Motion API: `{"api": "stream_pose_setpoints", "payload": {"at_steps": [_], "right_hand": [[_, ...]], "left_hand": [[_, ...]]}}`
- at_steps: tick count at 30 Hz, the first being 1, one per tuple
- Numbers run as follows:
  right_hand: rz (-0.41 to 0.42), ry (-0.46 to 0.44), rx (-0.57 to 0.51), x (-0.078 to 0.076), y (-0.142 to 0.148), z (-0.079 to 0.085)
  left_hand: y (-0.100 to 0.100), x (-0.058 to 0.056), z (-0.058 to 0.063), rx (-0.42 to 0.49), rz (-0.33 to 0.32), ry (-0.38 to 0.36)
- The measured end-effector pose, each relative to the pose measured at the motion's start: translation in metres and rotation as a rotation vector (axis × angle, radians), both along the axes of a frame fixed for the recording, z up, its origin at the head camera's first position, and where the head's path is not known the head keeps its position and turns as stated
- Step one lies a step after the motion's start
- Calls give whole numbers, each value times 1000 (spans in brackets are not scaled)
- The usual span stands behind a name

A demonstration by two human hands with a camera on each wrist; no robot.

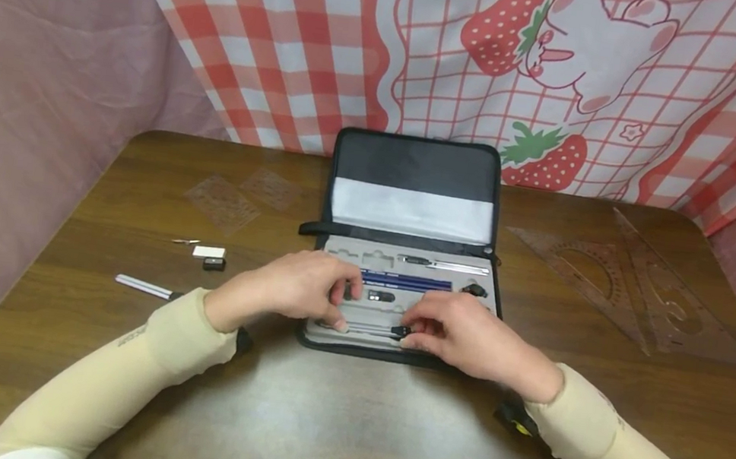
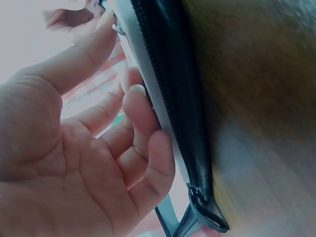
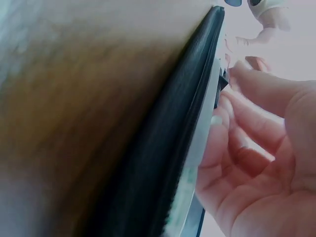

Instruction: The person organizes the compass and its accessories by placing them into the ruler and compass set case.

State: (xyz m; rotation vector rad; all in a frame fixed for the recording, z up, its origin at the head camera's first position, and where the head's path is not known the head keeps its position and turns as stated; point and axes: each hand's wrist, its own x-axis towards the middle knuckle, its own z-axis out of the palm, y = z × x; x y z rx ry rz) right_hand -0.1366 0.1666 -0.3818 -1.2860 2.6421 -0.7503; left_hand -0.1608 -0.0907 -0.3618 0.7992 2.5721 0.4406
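A zippered black case lies open on the table, its grey tray facing up. In the tray's front slot is a drawing compass with silver legs and a black head. My right hand pinches the black head between thumb and fingers. Over the tray's left part, my left hand has its thumb at the leg end, with the fingers loosely bent and apart from it. Between the hands lie blue pencils and a small dark case. Another silver instrument sits at the tray's back.
Left on the table are two clear templates, a white eraser, a black sharpener and a silver-legged tool, partly under my sleeve. Clear set squares and a protractor lie right. A black-and-yellow object is near my right forearm.
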Motion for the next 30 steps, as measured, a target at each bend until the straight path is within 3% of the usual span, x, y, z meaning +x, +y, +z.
{"api": "stream_pose_setpoints", "payload": {"at_steps": [4, 9, 21, 25, 30], "right_hand": [[-27, 20, 26, 3, -3, 0], [-65, -21, 94, 5, -6, 3], [-65, -206, 419, -8, -30, 25], [-79, -243, 443, -10, -32, 26], [-94, -291, 392, -13, -28, 24]], "left_hand": [[0, -1, 0, 0, -6, -6], [-1, -2, 0, 15, -25, -25], [-1, -4, 0, -5, -28, -51], [0, -4, -1, -6, -24, -58], [2, -3, -3, -16, -20, -45]]}}
